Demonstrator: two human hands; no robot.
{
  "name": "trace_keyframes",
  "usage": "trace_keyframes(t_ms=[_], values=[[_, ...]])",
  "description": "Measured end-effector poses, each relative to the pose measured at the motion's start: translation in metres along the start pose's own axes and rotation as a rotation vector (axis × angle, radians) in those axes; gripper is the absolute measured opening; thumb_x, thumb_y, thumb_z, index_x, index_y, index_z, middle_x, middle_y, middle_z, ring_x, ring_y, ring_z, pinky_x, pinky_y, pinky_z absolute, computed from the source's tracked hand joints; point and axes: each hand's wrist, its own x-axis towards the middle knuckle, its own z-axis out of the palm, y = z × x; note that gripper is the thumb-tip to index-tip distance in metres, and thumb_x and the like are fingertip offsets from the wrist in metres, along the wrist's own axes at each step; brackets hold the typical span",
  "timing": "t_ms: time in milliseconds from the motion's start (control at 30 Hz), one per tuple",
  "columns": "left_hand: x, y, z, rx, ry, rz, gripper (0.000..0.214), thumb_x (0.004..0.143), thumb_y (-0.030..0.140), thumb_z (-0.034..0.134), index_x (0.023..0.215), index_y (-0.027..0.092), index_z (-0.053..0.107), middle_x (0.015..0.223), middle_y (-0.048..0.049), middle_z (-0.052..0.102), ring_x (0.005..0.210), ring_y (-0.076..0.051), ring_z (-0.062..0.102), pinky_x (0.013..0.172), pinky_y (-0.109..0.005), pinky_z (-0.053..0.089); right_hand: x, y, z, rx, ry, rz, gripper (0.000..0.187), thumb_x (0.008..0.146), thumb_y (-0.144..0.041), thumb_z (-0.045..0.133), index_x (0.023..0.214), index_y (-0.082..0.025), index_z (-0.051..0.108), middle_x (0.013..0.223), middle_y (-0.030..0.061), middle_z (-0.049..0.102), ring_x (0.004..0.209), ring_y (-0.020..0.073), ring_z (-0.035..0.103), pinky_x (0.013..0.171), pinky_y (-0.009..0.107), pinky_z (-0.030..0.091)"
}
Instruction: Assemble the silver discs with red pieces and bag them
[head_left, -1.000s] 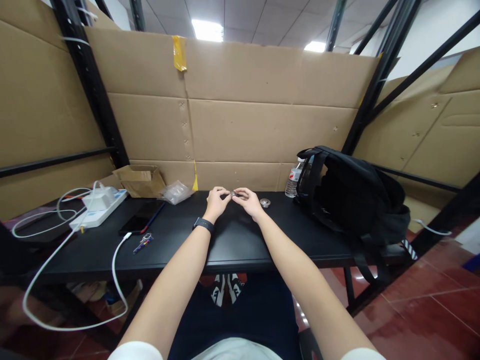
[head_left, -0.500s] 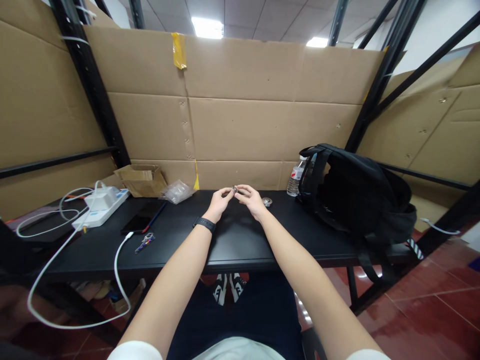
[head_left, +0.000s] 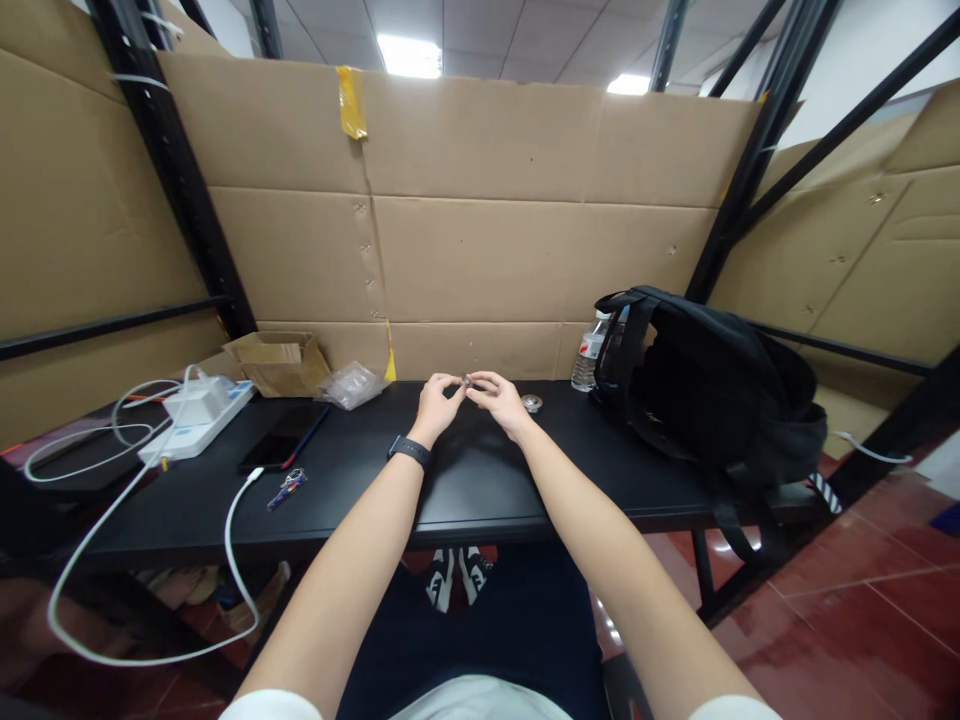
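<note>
My left hand (head_left: 440,402) and my right hand (head_left: 498,400) meet over the back half of the black table (head_left: 480,490). Between their fingertips is a small, dark, shiny piece (head_left: 466,381), too small for me to name. Both hands are closed, thumbs and fingers pinched on it from either side. A small round clear-and-silver object (head_left: 532,403) lies on the table just right of my right wrist. My left wrist wears a black watch band (head_left: 409,450).
A black backpack (head_left: 720,390) and a water bottle (head_left: 586,360) stand on the right. To the left are a cardboard box (head_left: 281,365), crumpled clear plastic (head_left: 353,385), a phone (head_left: 281,440), a keychain (head_left: 287,488) and a power strip (head_left: 196,420) with white cables. Cardboard walls enclose the table.
The view has shifted slightly. Both hands stay together at the same spot over the table, pinching the small piece, with only slight finger movement.
</note>
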Motion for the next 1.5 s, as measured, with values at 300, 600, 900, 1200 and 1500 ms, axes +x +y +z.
trace_keyframes(t_ms=[300, 600, 900, 1200, 1500], values=[[-0.004, 0.009, -0.004, 0.115, 0.032, 0.050, 0.012, 0.088, 0.031, 0.068, 0.092, 0.022, 0.075, 0.103, -0.0062, 0.064, 0.103, -0.024, 0.062, 0.097, -0.040, 0.047, 0.000, 0.000, 0.002, 0.013, 0.005, 0.020, 0.047, 0.067, -0.040, 0.086, 0.107, -0.023, 0.067, 0.119, 0.0077, 0.074, 0.085, 0.0165, 0.069, 0.079, 0.031, 0.055], [-0.004, 0.013, -0.009, 0.188, -0.001, 0.021, 0.008, 0.086, 0.029, 0.071, 0.087, 0.024, 0.076, 0.105, -0.0057, 0.064, 0.107, -0.026, 0.060, 0.099, -0.041, 0.045, 0.000, -0.001, -0.001, -0.113, 0.001, 0.055, 0.037, 0.074, -0.051, 0.078, 0.093, -0.021, 0.068, 0.098, 0.0044, 0.075, 0.088, 0.0182, 0.066, 0.068, 0.026, 0.049], [-0.003, 0.013, -0.012, 0.236, -0.064, -0.022, 0.007, 0.083, 0.031, 0.074, 0.086, 0.025, 0.078, 0.103, -0.0051, 0.066, 0.106, -0.026, 0.059, 0.097, -0.042, 0.045, 0.008, 0.011, -0.010, -0.292, 0.023, 0.000, 0.038, 0.084, -0.056, 0.062, 0.084, -0.019, 0.072, 0.087, 0.0053, 0.072, 0.081, 0.0187, 0.064, 0.064, 0.027, 0.049], [-0.002, 0.007, -0.012, 0.189, -0.114, 0.003, 0.012, 0.089, 0.031, 0.067, 0.094, 0.027, 0.078, 0.106, -0.0047, 0.067, 0.107, -0.024, 0.061, 0.097, -0.039, 0.047, 0.010, 0.015, -0.012, -0.457, 0.063, -0.060, 0.014, 0.083, -0.031, 0.063, 0.081, -0.019, 0.070, 0.085, 0.0026, 0.069, 0.078, 0.0171, 0.061, 0.078, 0.031, 0.048], [-0.007, 0.005, -0.018, 0.314, -0.395, -0.001, 0.027, 0.083, 0.051, 0.072, 0.106, 0.039, 0.078, 0.124, -0.0030, 0.067, 0.120, -0.033, 0.054, 0.102, -0.049, 0.041, 0.007, 0.004, -0.017, -0.695, -0.036, -0.117, 0.013, 0.076, -0.012, 0.066, 0.067, -0.020, 0.068, 0.089, 0.0026, 0.063, 0.091, 0.0190, 0.058, 0.088, 0.032, 0.044]])
